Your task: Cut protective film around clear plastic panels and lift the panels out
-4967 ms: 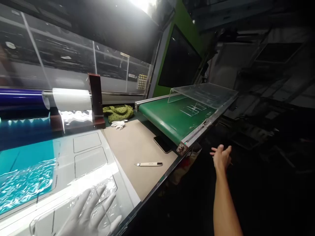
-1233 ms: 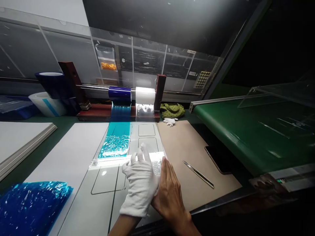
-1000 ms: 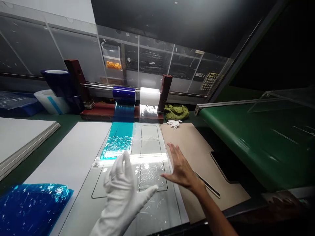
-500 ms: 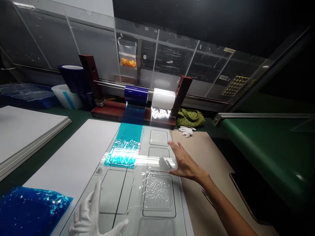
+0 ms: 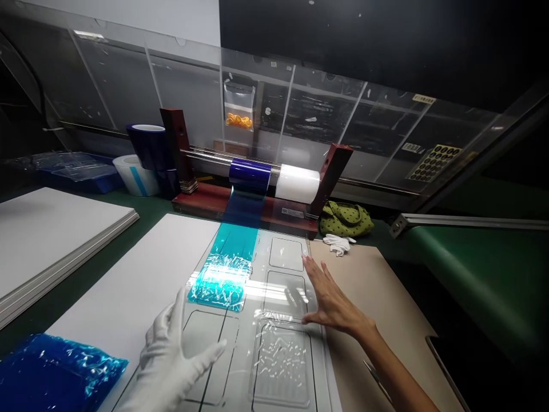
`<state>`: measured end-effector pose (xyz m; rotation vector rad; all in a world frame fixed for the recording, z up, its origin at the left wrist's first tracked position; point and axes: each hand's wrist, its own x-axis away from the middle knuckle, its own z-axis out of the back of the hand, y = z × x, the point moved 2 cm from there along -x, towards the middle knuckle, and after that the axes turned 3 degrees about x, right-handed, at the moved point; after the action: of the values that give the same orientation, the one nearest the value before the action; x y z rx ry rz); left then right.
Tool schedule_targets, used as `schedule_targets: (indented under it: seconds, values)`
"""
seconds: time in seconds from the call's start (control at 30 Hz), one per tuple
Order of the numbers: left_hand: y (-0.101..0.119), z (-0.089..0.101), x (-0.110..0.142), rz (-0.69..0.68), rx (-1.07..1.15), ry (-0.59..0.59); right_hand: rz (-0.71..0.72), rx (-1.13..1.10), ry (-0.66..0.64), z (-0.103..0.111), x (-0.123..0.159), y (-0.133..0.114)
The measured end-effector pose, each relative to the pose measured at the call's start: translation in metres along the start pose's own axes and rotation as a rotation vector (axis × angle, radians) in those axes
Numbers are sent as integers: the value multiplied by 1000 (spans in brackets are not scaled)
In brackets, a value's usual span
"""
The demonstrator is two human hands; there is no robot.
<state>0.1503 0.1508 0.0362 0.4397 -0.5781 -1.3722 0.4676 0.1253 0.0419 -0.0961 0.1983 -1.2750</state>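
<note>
A clear acrylic template (image 5: 240,337) with outlined rectangles lies on a white sheet before me. Blue film (image 5: 227,269) runs onto it from a blue roll (image 5: 250,171); clear film (image 5: 283,320) runs from a white roll (image 5: 298,184) on the same wooden stand. A clear plastic tray piece (image 5: 281,360) lies under the crinkled clear film. My left hand (image 5: 169,357), in a white glove, hovers open over the template's left part. My bare right hand (image 5: 330,297) is open, fingers stretched flat along the template's right edge beside the clear film.
A crumpled blue film wad (image 5: 51,372) lies at the front left. A stack of white boards (image 5: 51,229) sits at the left. Spare tape rolls (image 5: 141,166) stand behind. A green pouch (image 5: 345,217) and white glove (image 5: 338,243) lie by the brown board (image 5: 386,297). Green conveyor belt (image 5: 484,280) at right.
My view swung left from the conveyor to the template. Both hands had pressed together on the clear film, then spread apart; the left drew back low, the right stretched forward along the edge.
</note>
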Motion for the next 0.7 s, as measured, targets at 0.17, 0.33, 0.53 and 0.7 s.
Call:
schedule_targets:
  seconds: [0.17,0.33,0.53,0.7]
  values:
    - [16,7,-64,33,160,-23,-42,15,93,1,15,-2]
    - [47,2,-125,-14,172,23,-55,-5,126,-4,37,-15]
    - [63,-7,-144,-58,318,-13,-106,18,154,-6,64,-24]
    - [57,-2,-125,-48,486,-62,-151,26,200,-1,84,-32]
